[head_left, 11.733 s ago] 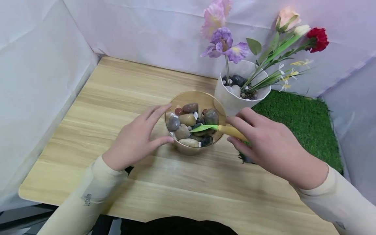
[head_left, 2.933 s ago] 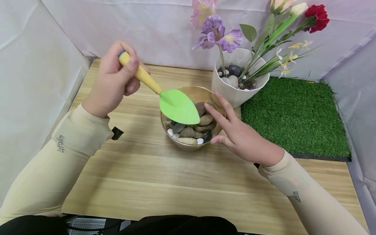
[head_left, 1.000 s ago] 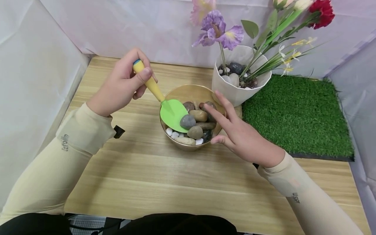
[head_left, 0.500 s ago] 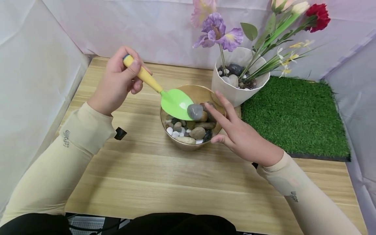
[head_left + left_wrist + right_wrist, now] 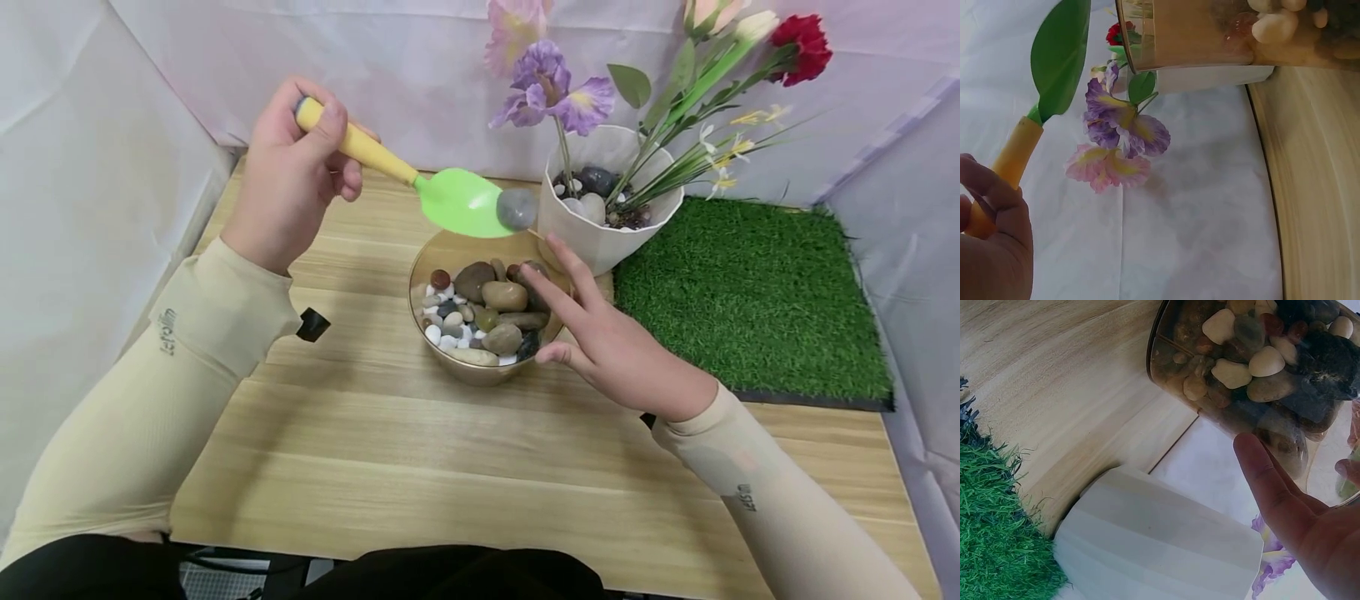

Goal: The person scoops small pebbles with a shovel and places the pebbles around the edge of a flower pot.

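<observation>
In the head view my left hand (image 5: 281,171) grips the yellow handle of a small garden trowel (image 5: 459,202). Its green blade is held above the far rim of the bowl, and a smooth grey stone (image 5: 517,209) lies on the tip. The amber see-through bowl (image 5: 474,375) stands on the table with brown, dark and white pebbles inside. My right hand (image 5: 622,350) rests against the bowl's right side with fingers extended, as the right wrist view also shows. The left wrist view shows the trowel (image 5: 1060,59) from below; no stone is visible there.
Behind and right of the bowl stands a white pot (image 5: 588,246) with stones and tall artificial flowers (image 5: 558,92). Green artificial turf (image 5: 757,308) covers the table's right rear. White cloth (image 5: 390,92) hangs along the back and sides of the wooden table (image 5: 450,467).
In the last second the trowel has risen from among the pebbles with the grey stone on it, moving up and toward the pot. Earlier the right hand held the trowel; now the left does.
</observation>
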`<state>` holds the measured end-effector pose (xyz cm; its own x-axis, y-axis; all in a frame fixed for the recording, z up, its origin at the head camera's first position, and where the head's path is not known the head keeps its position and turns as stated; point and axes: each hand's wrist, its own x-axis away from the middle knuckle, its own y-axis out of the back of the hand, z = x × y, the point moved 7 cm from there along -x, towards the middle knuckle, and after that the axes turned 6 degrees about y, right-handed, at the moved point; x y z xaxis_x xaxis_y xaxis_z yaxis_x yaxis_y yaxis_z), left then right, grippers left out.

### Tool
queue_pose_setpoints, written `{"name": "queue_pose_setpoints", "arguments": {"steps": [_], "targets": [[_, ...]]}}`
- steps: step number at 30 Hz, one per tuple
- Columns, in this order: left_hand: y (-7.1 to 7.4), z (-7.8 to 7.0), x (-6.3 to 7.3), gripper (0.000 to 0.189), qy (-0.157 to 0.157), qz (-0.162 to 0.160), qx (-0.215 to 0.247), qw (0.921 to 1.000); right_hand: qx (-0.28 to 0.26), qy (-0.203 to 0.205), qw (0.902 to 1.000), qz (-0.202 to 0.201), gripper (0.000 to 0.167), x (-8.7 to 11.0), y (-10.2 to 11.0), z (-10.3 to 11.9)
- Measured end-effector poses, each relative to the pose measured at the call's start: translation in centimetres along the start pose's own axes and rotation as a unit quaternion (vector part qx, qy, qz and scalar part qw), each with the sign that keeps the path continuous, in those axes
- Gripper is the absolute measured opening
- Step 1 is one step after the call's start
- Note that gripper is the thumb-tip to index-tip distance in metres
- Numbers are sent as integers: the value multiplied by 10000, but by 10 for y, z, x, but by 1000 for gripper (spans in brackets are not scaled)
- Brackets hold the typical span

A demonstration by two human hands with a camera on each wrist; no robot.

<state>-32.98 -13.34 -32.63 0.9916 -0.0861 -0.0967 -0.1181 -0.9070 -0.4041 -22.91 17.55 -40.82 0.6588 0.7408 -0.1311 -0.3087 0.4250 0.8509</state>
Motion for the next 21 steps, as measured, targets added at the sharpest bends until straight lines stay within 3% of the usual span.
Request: {"name": "queue_pose_setpoints", "arguments": {"steps": [8,21], "targets": [[-18,0,-5,16,76,51,-146,9999,51,65,10000,-38,95,-1,-1,0],[-67,-9,-14,17,16,-38,-834,9965,-6,99,9999,-96,93,0,-1,-2]]}}
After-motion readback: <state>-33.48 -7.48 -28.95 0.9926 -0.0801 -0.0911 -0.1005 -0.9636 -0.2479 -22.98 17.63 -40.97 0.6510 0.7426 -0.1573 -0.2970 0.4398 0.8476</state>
